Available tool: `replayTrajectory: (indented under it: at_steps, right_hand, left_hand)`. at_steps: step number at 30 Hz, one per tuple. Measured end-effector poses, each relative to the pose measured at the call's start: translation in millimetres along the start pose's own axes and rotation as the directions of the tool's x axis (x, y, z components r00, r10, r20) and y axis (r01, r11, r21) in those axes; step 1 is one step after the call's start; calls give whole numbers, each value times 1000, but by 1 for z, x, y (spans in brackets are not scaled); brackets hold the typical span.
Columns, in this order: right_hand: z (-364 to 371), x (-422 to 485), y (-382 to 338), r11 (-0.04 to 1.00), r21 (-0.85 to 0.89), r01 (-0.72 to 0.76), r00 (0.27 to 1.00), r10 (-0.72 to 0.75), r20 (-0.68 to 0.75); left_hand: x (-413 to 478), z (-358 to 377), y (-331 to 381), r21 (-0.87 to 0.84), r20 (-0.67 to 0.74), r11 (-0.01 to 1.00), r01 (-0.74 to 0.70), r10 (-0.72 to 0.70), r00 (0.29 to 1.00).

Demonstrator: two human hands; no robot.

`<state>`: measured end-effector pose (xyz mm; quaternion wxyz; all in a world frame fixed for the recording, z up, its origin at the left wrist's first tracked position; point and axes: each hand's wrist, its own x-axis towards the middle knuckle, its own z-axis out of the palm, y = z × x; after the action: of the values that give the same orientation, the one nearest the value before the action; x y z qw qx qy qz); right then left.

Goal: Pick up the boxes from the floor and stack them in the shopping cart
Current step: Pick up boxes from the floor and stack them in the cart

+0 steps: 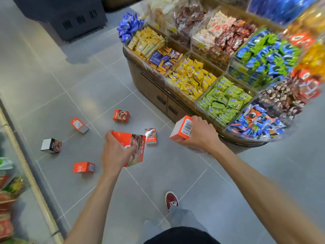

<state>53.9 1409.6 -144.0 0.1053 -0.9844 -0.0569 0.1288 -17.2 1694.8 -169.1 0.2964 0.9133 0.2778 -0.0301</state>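
My left grip (117,152) clasps one orange box (136,147), my right grip (200,136) another box (182,129); five floor boxes (121,116) lie ahead, nearer my left.

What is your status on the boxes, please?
Left hand grips one box; right hand grips another box. Five loose boxes on floor. Snack display beside right hand.

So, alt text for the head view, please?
The left hand grips one orange cardboard box and the right hand a second box, above a grey tiled floor where five more boxes lie scattered beside a wooden snack display.
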Motion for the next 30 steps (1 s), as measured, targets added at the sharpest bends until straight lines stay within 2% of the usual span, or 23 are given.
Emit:
replayTrajectory:
  at_steps: [7, 13, 19, 22, 30]
  right_hand:
    - [-33, -40, 32, 979, 91, -184, 976, 193, -99]
    - [-34, -99, 34, 911, 199, -360, 902, 395, -174]
    - [-20, -169, 11, 779, 403, -481, 773, 593, -225]
    - [-13, -204, 2, 706, 473, -527, 706, 674, -219]
    - [2, -305, -5, 499, 634, -591, 480, 849, -220]
  left_hand:
    - [-6, 2, 45, 14, 84, 981, -194, 192, 978]
    - [-14, -11, 76, 20, 152, 924, -381, 374, 915]
    - [-32, -23, 85, -35, 208, 834, -551, 545, 812]
    - [-50, -25, 88, -101, 241, 773, -627, 630, 738]
    - [-125, -11, 103, -193, 352, 650, -735, 745, 566]
